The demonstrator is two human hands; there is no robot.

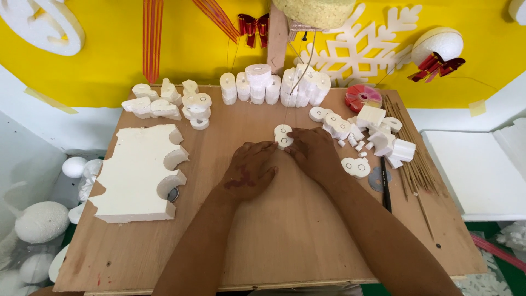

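**2 hands on a small foam cutout at the middle of a plywood bench**

Seen from above, 2 bare forearms reach in from the bottom edge across a plywood bench (285, 241). The left hand (249, 171) lies palm down, its fingers (262, 148) stretched flat and touching the lower left side of 1 small white foam piece (282, 135). The right hand (313, 151) curls beside the piece, fingers pressed against its right side. Whether either hand truly grips it, I cannot tell. The piece sits just behind the bench's centre and shows 2 small round holes.

A thin wire (300, 71) runs down from above toward the piece.

On the left lies 1 thick foam slab (134, 175) with 3 rounded notches cut from its right edge; it sits close to the left edge of the bench. Behind it is a cluster of about 8 cut shapes (167, 104). Along the back edge stands a row of upright foam pieces (274, 85), roughly 9. To the right are a loose heap of offcuts (372, 134), 1 red disc (363, 97), a bundle of thin wooden sticks (408, 142) near the right edge, 1 grey metal disc (377, 179) and 1 black tool (386, 192).

The front half of the bench, around the forearms, is bare wood.
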